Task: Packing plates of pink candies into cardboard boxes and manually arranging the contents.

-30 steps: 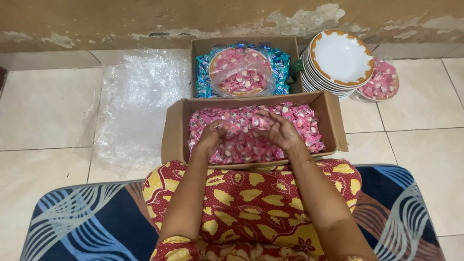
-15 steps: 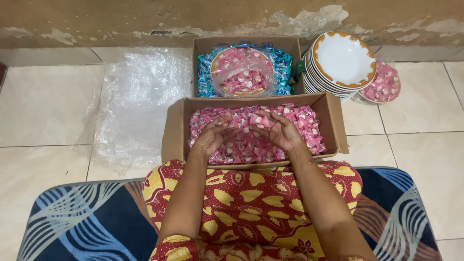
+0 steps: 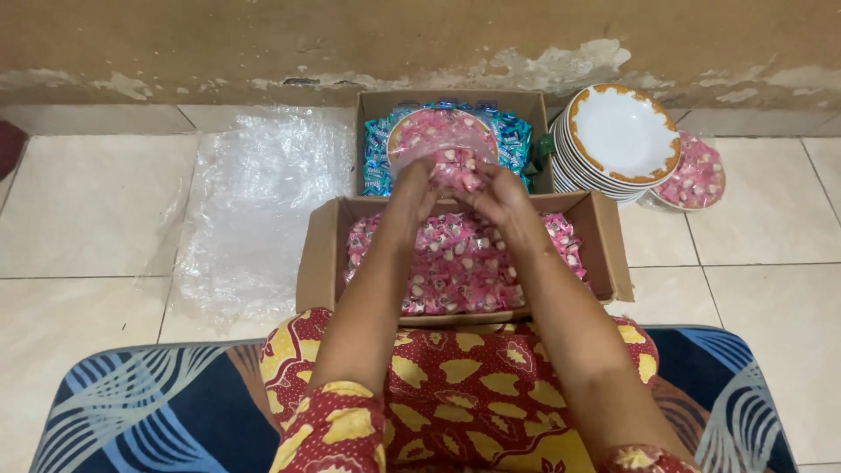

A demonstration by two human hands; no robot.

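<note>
Both my hands are cupped together around a heap of pink wrapped candies [image 3: 457, 168], lifted above the far edge of a cardboard box [image 3: 320, 263] filled with more pink candies [image 3: 455, 267]. My left hand [image 3: 412, 188] grips the heap from the left, my right hand [image 3: 501, 194] from the right. Just beyond the hands a plate of pink candies [image 3: 435, 131] rests in a second cardboard box [image 3: 372, 105], on top of blue wrapped candies [image 3: 378, 158].
A stack of white plates with orange rims [image 3: 620, 133] stands right of the far box. Another plate with pink candies [image 3: 696, 175] lies behind it. Crumpled clear plastic [image 3: 258, 201] covers the tiles on the left. A patterned mat [image 3: 149, 412] lies under me; the wall runs close behind.
My hands have scooped candies out of the near box and risen forward with them, toward the plate in the far box.
</note>
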